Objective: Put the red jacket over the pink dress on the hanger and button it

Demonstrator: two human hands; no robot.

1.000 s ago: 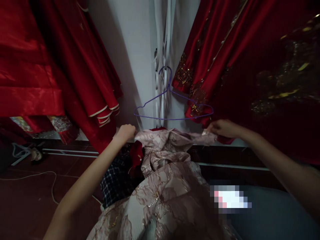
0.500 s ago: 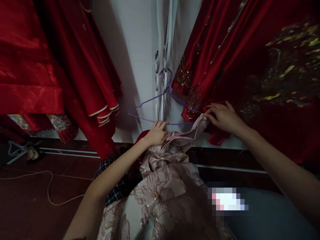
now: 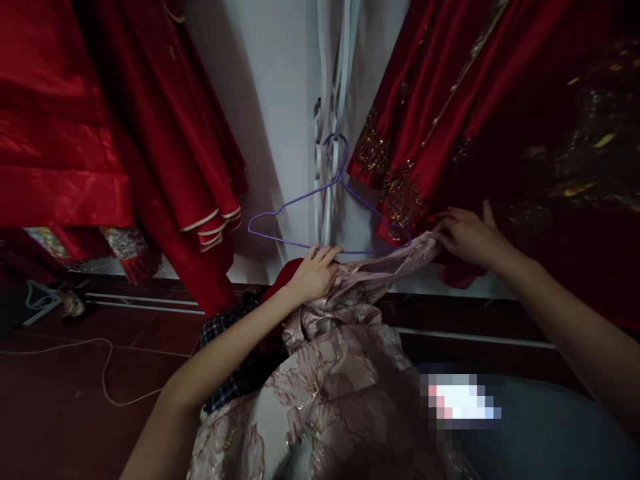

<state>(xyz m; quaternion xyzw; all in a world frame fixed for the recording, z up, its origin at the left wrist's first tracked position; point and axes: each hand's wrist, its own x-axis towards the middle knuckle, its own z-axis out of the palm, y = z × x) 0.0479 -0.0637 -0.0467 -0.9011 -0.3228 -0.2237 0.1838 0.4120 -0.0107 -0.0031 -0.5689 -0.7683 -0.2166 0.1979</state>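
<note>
As left hand (image 3: 315, 270) clenches and right hand (image 3: 467, 237) pinches its top edge, dress (image 3: 345, 373), at 6 o'clock of hanger (image 3: 300, 199), judged soft, heavy, slippery.

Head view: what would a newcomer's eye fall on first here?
Glossy red gowns hang on both sides, filling most of the view. Between them, a purple wire hanger hangs against the white wall. Just below it, the left hand and right hand hold up the top edge of a pink brocade dress.
</note>
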